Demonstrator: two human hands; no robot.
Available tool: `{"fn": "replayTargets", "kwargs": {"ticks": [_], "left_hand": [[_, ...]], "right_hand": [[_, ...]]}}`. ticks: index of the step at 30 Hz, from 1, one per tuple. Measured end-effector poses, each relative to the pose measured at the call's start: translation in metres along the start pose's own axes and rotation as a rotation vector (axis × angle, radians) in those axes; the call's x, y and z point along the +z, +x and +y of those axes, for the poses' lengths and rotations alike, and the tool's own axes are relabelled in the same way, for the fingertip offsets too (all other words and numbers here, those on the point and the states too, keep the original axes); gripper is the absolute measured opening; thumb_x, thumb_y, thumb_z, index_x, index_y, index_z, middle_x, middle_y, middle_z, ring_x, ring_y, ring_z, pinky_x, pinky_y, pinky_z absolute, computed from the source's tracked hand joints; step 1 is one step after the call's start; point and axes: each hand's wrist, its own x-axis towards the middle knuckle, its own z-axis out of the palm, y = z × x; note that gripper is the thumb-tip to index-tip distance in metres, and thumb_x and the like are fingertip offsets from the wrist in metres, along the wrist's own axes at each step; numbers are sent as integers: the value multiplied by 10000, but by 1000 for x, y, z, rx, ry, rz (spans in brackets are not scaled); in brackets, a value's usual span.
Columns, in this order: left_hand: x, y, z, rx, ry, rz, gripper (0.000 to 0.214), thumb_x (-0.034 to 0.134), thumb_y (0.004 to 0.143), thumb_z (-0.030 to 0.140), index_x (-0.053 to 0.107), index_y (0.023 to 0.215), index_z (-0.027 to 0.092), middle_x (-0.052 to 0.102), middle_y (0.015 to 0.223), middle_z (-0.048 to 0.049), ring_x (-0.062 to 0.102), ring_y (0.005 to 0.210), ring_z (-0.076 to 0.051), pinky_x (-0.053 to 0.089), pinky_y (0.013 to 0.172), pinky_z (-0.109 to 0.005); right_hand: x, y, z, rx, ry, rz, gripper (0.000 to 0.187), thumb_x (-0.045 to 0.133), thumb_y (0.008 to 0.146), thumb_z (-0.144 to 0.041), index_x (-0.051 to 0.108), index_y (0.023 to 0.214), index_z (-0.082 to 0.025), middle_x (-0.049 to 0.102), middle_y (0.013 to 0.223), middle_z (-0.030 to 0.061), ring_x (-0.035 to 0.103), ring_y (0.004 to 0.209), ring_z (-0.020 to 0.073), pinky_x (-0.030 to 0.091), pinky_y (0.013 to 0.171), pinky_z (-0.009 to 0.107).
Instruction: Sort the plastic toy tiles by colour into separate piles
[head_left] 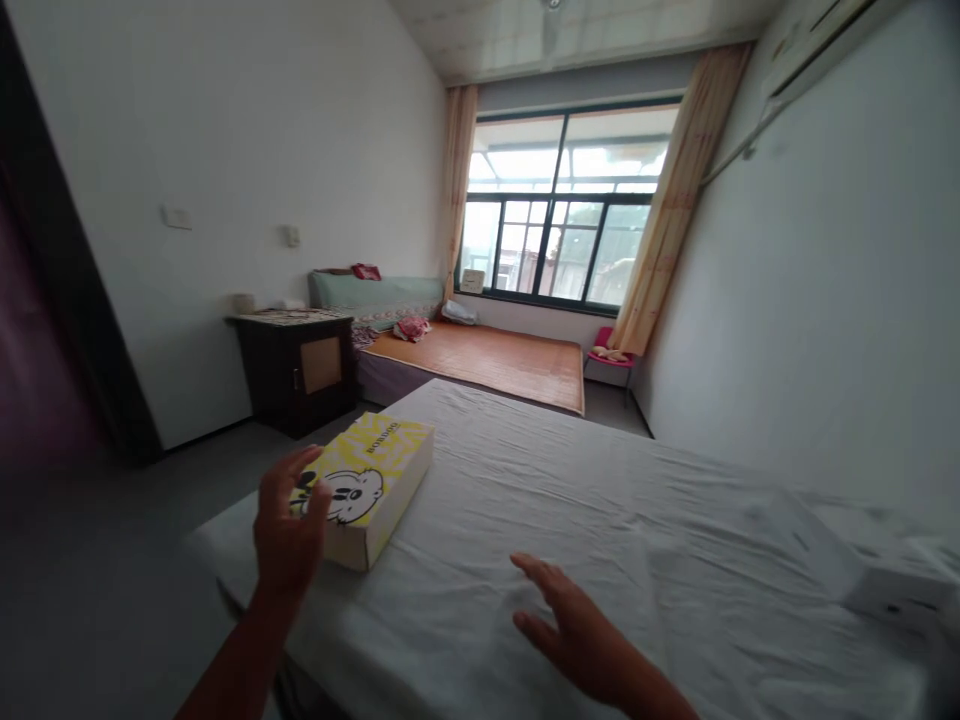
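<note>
A yellow and white shoebox-like carton [401, 447] with a cartoon dog's face and dark lettering lies at the left side of a table. Its lid looks closed. My left hand [289, 520] is at the near left corner of the carton, fingers curved and apart from the thumb; whether it touches the carton I cannot tell. Over the white cloth [525, 480], to the right of the carton, my right hand [566, 620] hovers with thumb and fingers apart and nothing between them.
A white box [885, 560], blurred, sits at the table's right end. Beyond the table stand a bed with an orange-brown mat [487, 360], a dark cabinet [296, 370] and a pink chair [609, 350] below the window. The table's left edge drops to grey floor.
</note>
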Motion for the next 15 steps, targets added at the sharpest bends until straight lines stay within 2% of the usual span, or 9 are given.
{"fn": "replayTargets", "kwargs": {"ticks": [3,5,9,12,15], "left_hand": [[40,-25,58,254,-117,-191,268,490,849,266,578,1100,235,572,1169,-46,515,1136,-225,374,1043,-420],[70,-50,90,394,-179,-353,237,491,847,210,597,1055,253,586,1144,-42,517,1132,-220,398,1019,-416],[119,-110,137,623,-217,-703,285,471,840,135,622,1032,282,591,1190,-33,480,1188,-226,415,985,-418],[136,-142,164,732,-236,-877,316,462,839,117,632,1029,303,578,1236,-20,459,1219,-231,400,993,-433],[141,-155,185,782,-271,-960,311,465,836,115,640,1011,304,574,1249,-13,455,1227,-232,385,1008,-439]], "right_hand": [[-54,-54,34,112,-112,205,530,518,834,-481,473,1327,-292,505,1368,55,456,1258,251,379,1052,454],[-91,-92,54,192,-231,346,534,494,833,-494,472,1322,-278,517,1353,65,460,1253,255,360,1062,473],[-165,-185,88,411,-524,612,589,448,821,-537,454,1323,-228,528,1331,102,440,1263,271,324,1077,470],[-204,-263,112,641,-773,768,732,462,754,-607,447,1324,-149,487,1355,163,394,1283,335,321,1060,494],[-221,-323,133,917,-916,793,899,503,655,-673,434,1338,-92,452,1364,221,405,1248,419,341,1006,563]]}}
